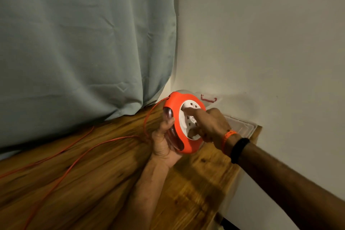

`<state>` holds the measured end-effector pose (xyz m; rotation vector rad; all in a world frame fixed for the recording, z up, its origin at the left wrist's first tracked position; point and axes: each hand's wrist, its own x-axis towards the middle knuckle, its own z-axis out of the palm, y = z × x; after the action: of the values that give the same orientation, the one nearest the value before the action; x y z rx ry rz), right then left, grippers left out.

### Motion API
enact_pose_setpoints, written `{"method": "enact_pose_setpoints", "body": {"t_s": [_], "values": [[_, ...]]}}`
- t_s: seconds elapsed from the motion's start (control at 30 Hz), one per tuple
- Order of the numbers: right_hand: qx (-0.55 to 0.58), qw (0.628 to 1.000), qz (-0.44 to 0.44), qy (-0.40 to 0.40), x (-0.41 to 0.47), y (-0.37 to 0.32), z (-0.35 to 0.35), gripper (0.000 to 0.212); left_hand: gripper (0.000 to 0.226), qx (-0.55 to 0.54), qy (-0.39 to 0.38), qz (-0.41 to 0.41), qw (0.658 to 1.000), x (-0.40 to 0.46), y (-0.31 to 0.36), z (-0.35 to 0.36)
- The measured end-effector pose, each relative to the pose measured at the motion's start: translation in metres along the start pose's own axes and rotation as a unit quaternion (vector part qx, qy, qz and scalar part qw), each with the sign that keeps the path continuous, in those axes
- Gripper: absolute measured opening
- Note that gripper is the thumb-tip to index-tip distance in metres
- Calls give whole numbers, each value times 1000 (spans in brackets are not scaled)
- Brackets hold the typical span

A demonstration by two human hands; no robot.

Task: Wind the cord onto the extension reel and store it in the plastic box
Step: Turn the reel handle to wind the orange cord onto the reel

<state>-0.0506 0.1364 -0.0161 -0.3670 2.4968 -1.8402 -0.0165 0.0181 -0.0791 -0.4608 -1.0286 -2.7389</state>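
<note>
An orange extension reel (pixel 188 145) with a white socket face is held upright above the wooden table (pixel 112 173). My left hand (pixel 164 140) grips its left rim from below, thumb over the edge. My right hand (pixel 211 123) lies on the white face, index finger stretched across it and the other fingers curled at the lower part of the disc. A thin orange cord (pixel 74 162) leaves the reel's top left and trails in loops across the table to the left. Behind the reel stands a clear plastic box (pixel 240 125) with a red latch (pixel 208 98).
A grey-green curtain (pixel 84 43) hangs at the back left down to the table. A pale wall (pixel 261 33) closes the right side. The table's right edge (pixel 237 173) runs close under my right forearm.
</note>
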Motion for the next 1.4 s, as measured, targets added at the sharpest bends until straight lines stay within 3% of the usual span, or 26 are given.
{"method": "enact_pose_setpoints", "body": {"t_s": [0.03, 0.1, 0.17, 0.23, 0.3, 0.4, 0.47, 0.53, 0.7, 1.0, 1.1, 1.17, 1.23, 1.3, 1.37, 1.4], "values": [[74, 994, 66, -35, 2, 3, 0, 54, 114, 3, -1, 5, 1000, 0, -1, 0], [149, 980, 102, -78, 9, 17, -4, 44, 115, -1, -7, 12, 1000, 1, -1, -1], [137, 980, 116, -84, 13, 26, -7, 35, 109, -9, -2, 7, 1000, 1, 0, -1], [104, 985, 112, -82, 10, 19, -8, 42, 96, -17, -10, 5, 1000, 0, 2, -1], [55, 993, 73, -76, 3, 2, -8, 36, 86, -17, -16, 4, 1000, -1, 3, 0], [-132, 990, -47, -7, -9, -10, -14, 38, 90, -15, -1, -5, 1000, -2, 2, -2], [-269, 950, -146, 57, -17, -9, -21, 41, 94, -24, -4, -1, 1000, -1, 2, -3], [-340, 911, -224, 69, -23, -9, -26, 47, 101, -22, -6, 1, 1000, -1, 3, -2], [-381, 863, -332, 0, -27, -9, -31, 57, 91, -17, -10, 16, 1000, -2, 3, -3], [-465, 786, -405, -38, -5, -1, -25, 65, 117, -24, -17, -2, 1000, -1, 2, -4], [-463, 782, -417, -20, -3, -1, -24, 64, 116, -20, -22, 0, 1000, 0, 2, -5], [-384, 844, -372, 42, -4, 2, -16, 62, 110, -22, -34, 2, 999, 0, 1, -3], [-291, 926, -226, 85, 14, 24, -8, 52, 100, -20, -29, -1, 999, -2, 1, 1], [-345, 936, -37, -50, 33, 53, 1, 40, 90, -27, -21, -4, 999, -2, -1, 3], [-356, 929, 34, -97, 47, 76, 1, 35, 90, -30, -17, 2, 999, -3, -2, 3], [-362, 927, 28, -95, 50, 83, -2, 36, 94, -26, -14, 6, 1000, -3, -2, 3]]}}
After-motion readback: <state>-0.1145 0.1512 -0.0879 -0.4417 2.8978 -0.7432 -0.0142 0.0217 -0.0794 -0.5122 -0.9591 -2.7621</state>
